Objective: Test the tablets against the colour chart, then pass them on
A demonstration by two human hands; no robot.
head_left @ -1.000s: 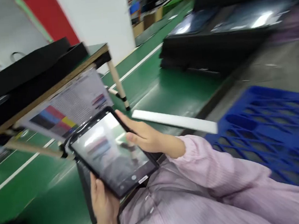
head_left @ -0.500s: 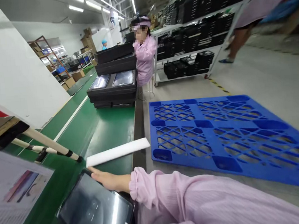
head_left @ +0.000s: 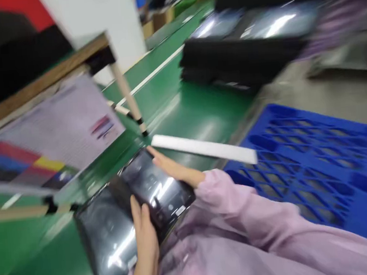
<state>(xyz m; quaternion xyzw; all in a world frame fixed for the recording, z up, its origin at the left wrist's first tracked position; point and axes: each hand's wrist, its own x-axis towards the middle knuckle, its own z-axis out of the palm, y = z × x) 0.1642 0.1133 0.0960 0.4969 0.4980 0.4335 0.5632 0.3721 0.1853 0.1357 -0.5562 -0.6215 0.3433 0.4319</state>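
Head view, blurred by motion: a black tablet (head_left: pixel 152 187) with a glossy dark screen is held low in front of the person, above the lap and at the near edge of a green conveyor belt (head_left: pixel 200 110). The left hand (head_left: pixel 144 239) comes up from below and is clamped on the tablet's near edge, thumb over the screen. The right hand (head_left: pixel 170 168), in a pale pink sleeve (head_left: pixel 248 217), lies with fingers together along the tablet's far edge, steadying it; whether it truly grips cannot be told. Just under and to the left of the tablet lies a second glossy black tablet or tray (head_left: pixel 105 238), partly overlapped; blur hides which it is.

Beyond the right hand, a white foam strip (head_left: pixel 203 148) rests on the belt. Further back stands a stack of black trays (head_left: pixel 237 55) with shiny screens on top. At left, a printed colour chart (head_left: pixel 52 140) hangs under a wooden shelf (head_left: pixel 46 76) on a slim leg. At right, a blue plastic pallet (head_left: pixel 317 160) lies on the floor.

Risk, as a judgement: the tablet is pinched only at its edges, so it could slip, strike the surface beneath and scratch either screen.
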